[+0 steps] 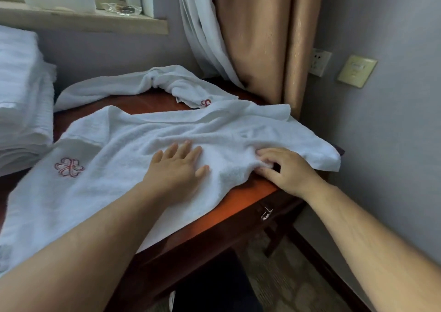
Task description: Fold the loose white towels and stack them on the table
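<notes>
A loose white terry towel with a red embroidered emblem [133, 149] lies spread on a reddish-brown wooden table [243, 199]; the left hand [176, 168] presses it flat, fingers straight, while the right hand [284, 168] pinches its near edge beside the table's rim

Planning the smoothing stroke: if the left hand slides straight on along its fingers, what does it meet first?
Probably raised creases of the spread towel under it, then the crumpled towel beyond.
</notes>
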A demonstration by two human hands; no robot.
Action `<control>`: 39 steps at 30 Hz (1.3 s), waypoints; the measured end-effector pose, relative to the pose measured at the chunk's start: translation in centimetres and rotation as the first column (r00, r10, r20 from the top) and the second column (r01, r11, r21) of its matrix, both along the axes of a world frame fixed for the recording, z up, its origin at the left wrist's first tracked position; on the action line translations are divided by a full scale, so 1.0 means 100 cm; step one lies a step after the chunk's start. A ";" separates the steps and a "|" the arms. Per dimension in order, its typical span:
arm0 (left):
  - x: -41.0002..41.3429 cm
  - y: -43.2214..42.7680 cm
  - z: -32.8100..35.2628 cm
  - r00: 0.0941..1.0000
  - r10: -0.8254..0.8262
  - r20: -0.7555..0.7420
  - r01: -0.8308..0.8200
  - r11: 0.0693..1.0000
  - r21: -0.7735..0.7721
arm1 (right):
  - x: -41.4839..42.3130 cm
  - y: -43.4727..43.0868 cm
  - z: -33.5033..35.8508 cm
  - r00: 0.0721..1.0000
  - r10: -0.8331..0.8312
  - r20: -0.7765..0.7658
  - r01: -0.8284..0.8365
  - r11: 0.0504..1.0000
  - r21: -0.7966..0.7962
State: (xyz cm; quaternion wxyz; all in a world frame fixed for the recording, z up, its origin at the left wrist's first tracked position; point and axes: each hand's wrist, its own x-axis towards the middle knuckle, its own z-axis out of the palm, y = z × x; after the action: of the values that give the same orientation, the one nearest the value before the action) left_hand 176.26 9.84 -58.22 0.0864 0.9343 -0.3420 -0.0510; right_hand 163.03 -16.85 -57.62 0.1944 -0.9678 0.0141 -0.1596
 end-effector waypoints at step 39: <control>-0.024 0.027 0.009 0.970 0.231 -0.076 -0.234 0.972 -0.031 | 0.123 0.057 0.038 0.792 -0.442 -0.422 0.428 0.894 -0.133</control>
State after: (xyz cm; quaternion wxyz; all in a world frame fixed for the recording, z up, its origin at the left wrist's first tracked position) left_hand 173.86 12.51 -57.30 0.1227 0.9636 -0.2277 -0.0673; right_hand 175.34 -11.16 -53.79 0.1293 -0.9518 0.2773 0.0233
